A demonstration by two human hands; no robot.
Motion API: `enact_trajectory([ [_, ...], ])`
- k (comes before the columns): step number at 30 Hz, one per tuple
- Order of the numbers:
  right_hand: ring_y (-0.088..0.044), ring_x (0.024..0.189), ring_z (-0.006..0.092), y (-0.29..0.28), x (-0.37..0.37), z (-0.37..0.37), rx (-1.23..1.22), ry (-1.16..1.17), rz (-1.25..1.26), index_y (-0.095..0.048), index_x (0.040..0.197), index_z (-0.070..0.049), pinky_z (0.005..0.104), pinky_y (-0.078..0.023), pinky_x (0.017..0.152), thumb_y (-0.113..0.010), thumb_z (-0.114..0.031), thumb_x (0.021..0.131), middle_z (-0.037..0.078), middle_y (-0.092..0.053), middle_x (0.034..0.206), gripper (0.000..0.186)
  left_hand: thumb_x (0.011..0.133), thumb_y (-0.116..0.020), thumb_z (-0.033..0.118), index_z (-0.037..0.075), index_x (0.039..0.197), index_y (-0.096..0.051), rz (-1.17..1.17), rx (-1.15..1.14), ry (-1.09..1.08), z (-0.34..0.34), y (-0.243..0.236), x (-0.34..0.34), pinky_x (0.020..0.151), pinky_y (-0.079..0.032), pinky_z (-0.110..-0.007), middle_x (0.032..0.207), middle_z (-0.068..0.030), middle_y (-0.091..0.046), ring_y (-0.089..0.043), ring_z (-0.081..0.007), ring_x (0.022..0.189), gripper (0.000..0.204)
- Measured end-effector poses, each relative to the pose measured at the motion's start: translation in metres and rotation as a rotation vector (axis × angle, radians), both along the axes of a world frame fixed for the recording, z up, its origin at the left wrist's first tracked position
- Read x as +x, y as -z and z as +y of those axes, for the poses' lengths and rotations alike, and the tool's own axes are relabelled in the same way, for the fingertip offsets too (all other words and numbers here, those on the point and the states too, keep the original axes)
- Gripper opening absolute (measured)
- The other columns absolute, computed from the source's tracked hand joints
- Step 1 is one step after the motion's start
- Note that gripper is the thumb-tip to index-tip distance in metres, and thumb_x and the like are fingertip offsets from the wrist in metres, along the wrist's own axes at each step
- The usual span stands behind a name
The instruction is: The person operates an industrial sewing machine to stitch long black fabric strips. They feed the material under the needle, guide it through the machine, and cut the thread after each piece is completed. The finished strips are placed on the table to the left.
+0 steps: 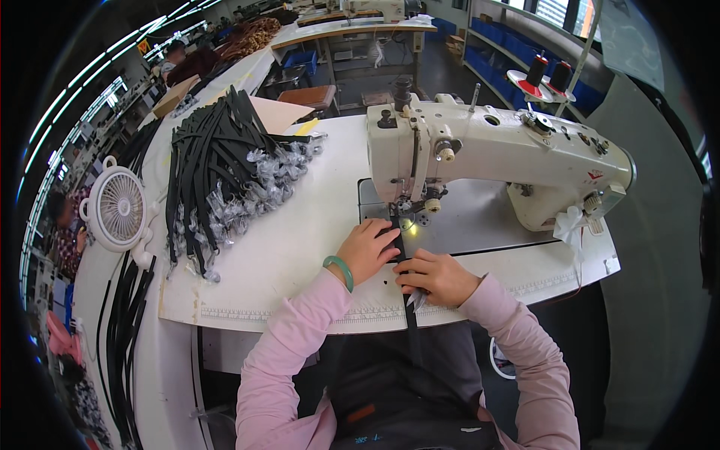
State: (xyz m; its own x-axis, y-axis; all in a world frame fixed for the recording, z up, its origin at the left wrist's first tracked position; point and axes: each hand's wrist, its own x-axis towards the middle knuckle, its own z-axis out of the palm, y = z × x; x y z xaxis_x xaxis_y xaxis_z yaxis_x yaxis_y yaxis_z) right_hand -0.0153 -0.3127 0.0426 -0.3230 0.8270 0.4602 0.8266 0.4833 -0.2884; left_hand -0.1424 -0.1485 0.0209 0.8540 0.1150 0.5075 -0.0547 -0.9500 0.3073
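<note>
Under the needle of a white industrial sewing machine, a black strap runs toward me across the white table and hangs over its front edge. My left hand, with a green bangle at the wrist, presses the strap with bent fingers just in front of the presser foot. My right hand is closed on the strap lower down, beside a small piece of clear plastic. A pile of black straps with crumpled clear plastic on their ends lies left of the machine.
A white fan and loose black strips are at the left. Thread spools stand behind the machine. Blue bins fill shelves at the back right, near another sewing table. Other people sit at the far left.
</note>
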Motion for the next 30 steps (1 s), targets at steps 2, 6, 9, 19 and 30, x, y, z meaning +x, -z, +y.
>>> enact_trajectory([
  [2,-0.052,0.084,0.02,0.0,0.0,0.0,0.003,-0.001,-0.003,-0.059,0.082,-0.007,0.0298,-0.049,0.065,-0.066,-0.004,0.06,0.002,-0.058,0.097,0.023,0.074,-0.066,0.017,0.004,0.105,-0.058,-0.001,-0.003,0.002,0.0,0.0,0.0,0.083,-0.042,-0.036,0.106,-0.0119,-0.053,-0.05,-0.0296,0.097,0.035],
  [6,-0.052,0.082,0.02,-0.002,-0.001,0.001,0.005,0.005,-0.002,-0.059,0.082,-0.007,0.0298,-0.049,0.065,-0.066,-0.005,0.062,0.002,-0.058,0.097,0.021,0.073,-0.066,0.017,0.004,0.105,-0.058,0.003,-0.007,0.002,0.0,0.001,-0.001,0.083,-0.043,-0.037,0.106,-0.0123,-0.053,-0.05,-0.0298,0.097,0.035],
  [9,-0.052,0.081,0.0201,-0.004,-0.001,0.001,0.014,0.003,-0.014,-0.06,0.083,-0.007,0.0297,-0.049,0.065,-0.066,-0.006,0.064,0.002,-0.059,0.096,0.02,0.073,-0.067,0.018,0.004,0.105,-0.058,-0.004,-0.012,0.003,0.0,0.002,0.0,0.083,-0.043,-0.037,0.107,-0.0127,-0.053,-0.05,-0.0299,0.099,0.036],
  [19,-0.052,0.079,0.0204,-0.009,-0.004,0.001,0.004,0.013,-0.02,-0.06,0.086,-0.006,0.0307,-0.049,0.064,-0.066,-0.011,0.07,0.002,-0.059,0.095,0.018,0.073,-0.066,0.018,0.003,0.104,-0.058,-0.021,0.0,0.003,0.0,0.003,-0.002,0.084,-0.043,-0.037,0.107,-0.0137,-0.052,-0.049,-0.0302,0.1,0.035],
  [30,-0.052,0.079,0.0206,-0.012,-0.007,0.0,-0.025,0.023,-0.037,-0.06,0.088,-0.007,0.0313,-0.048,0.063,-0.066,-0.011,0.07,0.002,-0.057,0.096,0.02,0.074,-0.065,0.022,0.004,0.105,-0.058,0.005,0.012,-0.011,-0.001,0.007,-0.003,0.085,-0.042,-0.037,0.108,-0.0124,-0.051,-0.048,-0.0298,0.101,0.036],
])
